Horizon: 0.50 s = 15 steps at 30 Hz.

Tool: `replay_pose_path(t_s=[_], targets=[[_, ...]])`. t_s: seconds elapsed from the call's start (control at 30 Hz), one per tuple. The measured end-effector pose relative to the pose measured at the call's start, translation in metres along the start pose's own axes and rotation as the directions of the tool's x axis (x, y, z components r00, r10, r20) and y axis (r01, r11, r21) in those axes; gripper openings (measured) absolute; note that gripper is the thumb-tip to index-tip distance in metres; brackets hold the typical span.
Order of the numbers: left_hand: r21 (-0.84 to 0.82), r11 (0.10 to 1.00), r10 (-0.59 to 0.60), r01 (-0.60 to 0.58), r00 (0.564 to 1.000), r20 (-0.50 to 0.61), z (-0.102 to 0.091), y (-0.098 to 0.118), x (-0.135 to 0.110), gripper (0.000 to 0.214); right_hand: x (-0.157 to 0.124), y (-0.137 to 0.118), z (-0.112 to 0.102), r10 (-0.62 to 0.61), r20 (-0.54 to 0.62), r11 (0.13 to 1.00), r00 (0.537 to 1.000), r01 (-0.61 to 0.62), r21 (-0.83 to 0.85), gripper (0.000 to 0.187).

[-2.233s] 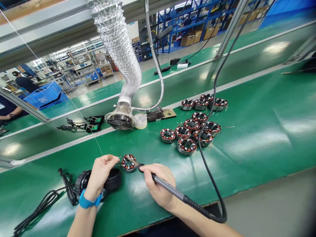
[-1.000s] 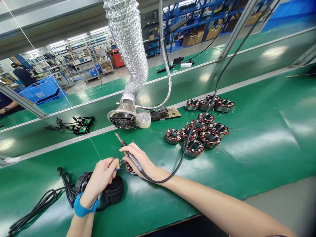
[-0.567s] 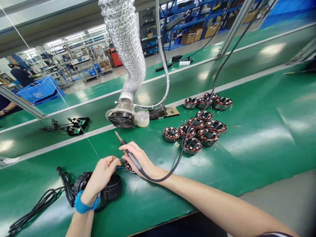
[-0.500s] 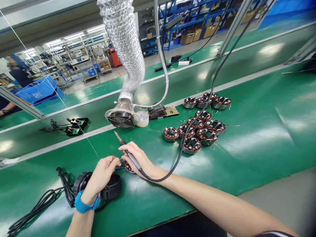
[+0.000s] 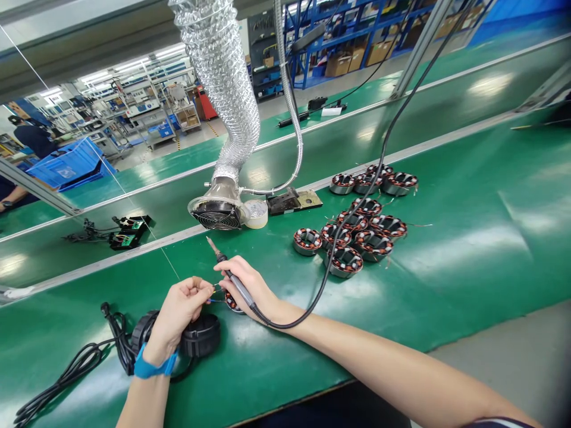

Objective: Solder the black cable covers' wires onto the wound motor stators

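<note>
My right hand is closed around a soldering iron, whose tip points up and away to the left. Partly hidden beneath that hand is a motor stator with copper windings. Thin wires run from beside it to my left hand, which pinches them between thumb and fingers. A blue band circles the left wrist. Under the left forearm sit black round housings, partly covered, with a black cable coiled off to the left.
Several stators stand grouped on the green bench to the right. A fume extractor duct hangs ahead, beside a round tub and an iron stand. Circuit boards lie at the back left. The iron's cord crosses the stators.
My left hand has shifted slightly left, still pinching the wires. The circuit boards at the back left have moved a little left. My right hand stays in place with the soldering iron.
</note>
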<state>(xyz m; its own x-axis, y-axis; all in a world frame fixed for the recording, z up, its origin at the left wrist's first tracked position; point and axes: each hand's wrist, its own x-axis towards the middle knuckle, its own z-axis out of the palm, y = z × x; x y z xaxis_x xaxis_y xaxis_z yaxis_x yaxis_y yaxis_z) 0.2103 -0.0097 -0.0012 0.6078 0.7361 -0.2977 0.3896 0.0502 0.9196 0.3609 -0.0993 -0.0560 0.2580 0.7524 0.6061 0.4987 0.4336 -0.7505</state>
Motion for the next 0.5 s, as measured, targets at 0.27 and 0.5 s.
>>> replay_pose_path(t_s=[0.27, 0.5], targets=[[0.103, 0.994, 0.031, -0.034, 0.999, 0.026, 0.0058, 0.0019, -0.0034, 0.046, -0.0004, 0.0008, 0.0006, 0.013, -0.002, 1.0, 1.0, -0.013, -0.02, 0.031], [0.152, 0.983, 0.094, -0.1, 0.994, 0.05, 0.0074, 0.0004, -0.0021, 0.045, -0.0006, 0.0007, 0.001, 0.01, -0.009, 1.0, 1.0, -0.01, -0.003, 0.032]])
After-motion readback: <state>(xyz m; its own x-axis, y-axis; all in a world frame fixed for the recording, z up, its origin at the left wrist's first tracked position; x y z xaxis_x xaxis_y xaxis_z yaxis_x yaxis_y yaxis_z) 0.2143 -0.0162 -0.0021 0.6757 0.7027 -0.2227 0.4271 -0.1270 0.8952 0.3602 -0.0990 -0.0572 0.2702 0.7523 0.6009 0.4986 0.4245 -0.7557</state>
